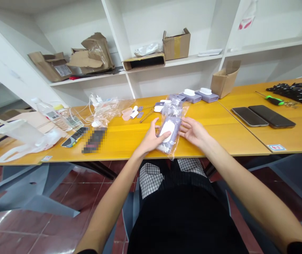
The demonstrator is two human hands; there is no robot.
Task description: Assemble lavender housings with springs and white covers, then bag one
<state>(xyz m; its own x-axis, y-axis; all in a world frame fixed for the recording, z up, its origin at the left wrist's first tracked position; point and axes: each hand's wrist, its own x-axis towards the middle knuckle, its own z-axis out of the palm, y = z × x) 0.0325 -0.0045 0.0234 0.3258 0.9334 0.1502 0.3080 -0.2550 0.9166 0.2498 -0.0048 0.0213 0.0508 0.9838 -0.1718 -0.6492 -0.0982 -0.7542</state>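
A flat purple-grey box in a clear plastic bag (pixel 176 132) lies near the table's front edge, a white oval piece showing on its face. My left hand (pixel 152 138) grips its left side, thumb across the white oval and fingers at the edge. Beside the right edge is my right hand (pixel 193 132), its fingers apart and brushing the plastic; it holds nothing visible. Just behind is more clear plastic (pixel 173 107) over similar purple-grey parts. Two purple-grey boxes with white oval tops, one on the left (pixel 191 97) and one on the right (pixel 209 96), stand farther back.
Small white cylinders (pixel 134 113) and metal springs (pixel 147 115) lie left of the bag. Phones (pixel 250 116), a green-handled screwdriver (pixel 274 100) and a small cardboard box (pixel 224 83) are on the right. Crumpled plastic (pixel 108 109) and a cup (pixel 21 131) occupy the left.
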